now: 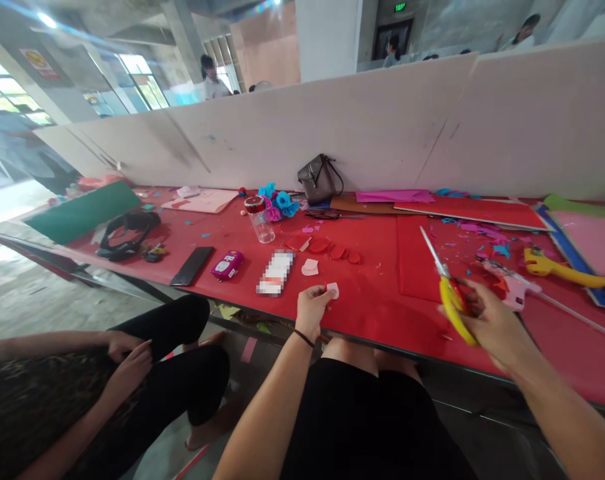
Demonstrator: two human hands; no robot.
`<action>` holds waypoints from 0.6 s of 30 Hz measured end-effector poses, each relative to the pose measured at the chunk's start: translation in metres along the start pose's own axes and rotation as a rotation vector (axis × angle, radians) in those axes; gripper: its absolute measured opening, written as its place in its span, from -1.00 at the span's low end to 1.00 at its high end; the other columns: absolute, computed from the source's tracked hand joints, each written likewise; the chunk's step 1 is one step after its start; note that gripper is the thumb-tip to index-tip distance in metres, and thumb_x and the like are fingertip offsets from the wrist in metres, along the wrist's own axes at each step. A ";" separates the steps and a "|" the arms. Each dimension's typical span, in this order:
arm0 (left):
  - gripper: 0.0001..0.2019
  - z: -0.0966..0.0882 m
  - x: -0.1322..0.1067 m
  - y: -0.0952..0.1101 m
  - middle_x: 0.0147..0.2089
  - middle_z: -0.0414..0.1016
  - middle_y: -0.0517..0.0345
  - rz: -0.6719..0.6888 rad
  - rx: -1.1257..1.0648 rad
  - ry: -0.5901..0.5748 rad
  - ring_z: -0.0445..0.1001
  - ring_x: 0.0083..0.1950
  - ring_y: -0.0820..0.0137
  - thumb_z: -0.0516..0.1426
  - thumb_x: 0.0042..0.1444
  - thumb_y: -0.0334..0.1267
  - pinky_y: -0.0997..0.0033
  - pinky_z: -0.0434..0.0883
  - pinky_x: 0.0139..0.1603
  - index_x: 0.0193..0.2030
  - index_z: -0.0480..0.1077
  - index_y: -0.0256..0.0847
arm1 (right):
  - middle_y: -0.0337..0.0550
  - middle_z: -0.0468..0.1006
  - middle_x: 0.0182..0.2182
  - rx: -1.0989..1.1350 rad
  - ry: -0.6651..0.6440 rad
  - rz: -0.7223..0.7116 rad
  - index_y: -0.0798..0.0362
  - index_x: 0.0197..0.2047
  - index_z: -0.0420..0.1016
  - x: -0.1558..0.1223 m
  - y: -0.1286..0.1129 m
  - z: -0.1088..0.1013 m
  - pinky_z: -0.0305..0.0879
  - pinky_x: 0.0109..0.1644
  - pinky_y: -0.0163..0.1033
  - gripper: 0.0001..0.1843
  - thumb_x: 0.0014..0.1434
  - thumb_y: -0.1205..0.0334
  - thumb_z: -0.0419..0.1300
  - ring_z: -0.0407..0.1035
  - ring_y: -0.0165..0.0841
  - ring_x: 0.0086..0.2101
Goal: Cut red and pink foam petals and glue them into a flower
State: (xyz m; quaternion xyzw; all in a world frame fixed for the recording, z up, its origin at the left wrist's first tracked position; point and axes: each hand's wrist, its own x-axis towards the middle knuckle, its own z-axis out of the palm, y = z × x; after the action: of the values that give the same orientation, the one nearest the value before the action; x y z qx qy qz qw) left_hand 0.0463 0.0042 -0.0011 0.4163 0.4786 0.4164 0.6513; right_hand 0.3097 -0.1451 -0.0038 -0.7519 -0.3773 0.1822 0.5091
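Observation:
Between the thumb and fingers of my left hand [312, 308] is a small pink paper piece [333, 291], held just above the table's front edge. My right hand [492, 325] grips yellow-handled scissors [452, 300], their blades pointing up and away to the left. Another cut pink paper piece [310, 267] lies on the red table beyond my left hand. Behind it runs a row of several red cut paper pieces [338, 251]. A red paper sheet [417, 260] lies between my two hands, a little further back.
Right of my right hand lie a pink glue gun [513, 287] and a yellow-handled tool [552, 264]. A lidded glass jar [262, 223], a phone [276, 272], a purple case [227, 265] and a dark bag [317, 180] stand or lie leftward. Another person sits at left.

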 end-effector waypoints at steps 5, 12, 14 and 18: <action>-0.82 0.002 0.005 0.001 -0.53 0.47 0.19 0.013 -0.053 0.041 0.38 -0.54 0.54 0.34 -0.31 -0.30 0.54 0.29 -0.50 -0.55 0.44 -0.28 | -0.16 0.45 -0.50 0.699 -0.377 0.486 -0.08 -0.29 0.48 -0.092 -0.041 0.041 0.28 -0.55 -0.20 -0.58 -0.19 -0.13 0.36 0.31 -0.30 -0.56; -0.80 -0.002 0.009 0.018 -0.62 0.37 0.24 -0.272 -0.198 0.085 0.30 -0.59 0.58 0.35 -0.33 -0.41 0.60 0.08 -0.64 -0.56 0.40 -0.30 | -0.06 0.57 -0.29 0.908 -0.546 0.700 -0.08 -0.14 0.50 -0.156 -0.056 0.082 0.41 -0.20 -0.03 -0.55 -0.10 -0.07 0.36 0.46 -0.10 -0.17; -0.82 0.000 0.005 0.023 -0.65 0.33 0.27 -0.377 -0.268 0.076 0.27 -0.62 0.60 0.34 -0.29 -0.45 0.59 0.17 -0.62 -0.56 0.40 -0.30 | -0.04 0.57 -0.20 0.902 -0.553 0.689 -0.07 -0.14 0.50 -0.153 -0.057 0.088 0.41 -0.13 -0.01 -0.53 -0.13 -0.04 0.40 0.41 -0.08 -0.06; -0.87 0.004 -0.009 0.025 -0.56 0.45 0.18 -0.443 -0.364 -0.005 0.39 -0.54 0.53 0.31 -0.22 -0.49 0.50 0.42 -0.42 -0.51 0.43 -0.31 | -0.07 0.57 -0.21 0.828 -0.547 0.642 -0.05 -0.18 0.51 -0.136 -0.057 0.102 0.42 -0.23 -0.12 -0.51 -0.16 -0.10 0.39 0.45 -0.15 -0.17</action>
State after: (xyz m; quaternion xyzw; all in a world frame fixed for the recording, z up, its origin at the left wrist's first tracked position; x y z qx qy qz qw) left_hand 0.0449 0.0029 0.0252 0.1789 0.4735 0.3421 0.7917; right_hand 0.1329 -0.1721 -0.0099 -0.4927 -0.1459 0.6465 0.5639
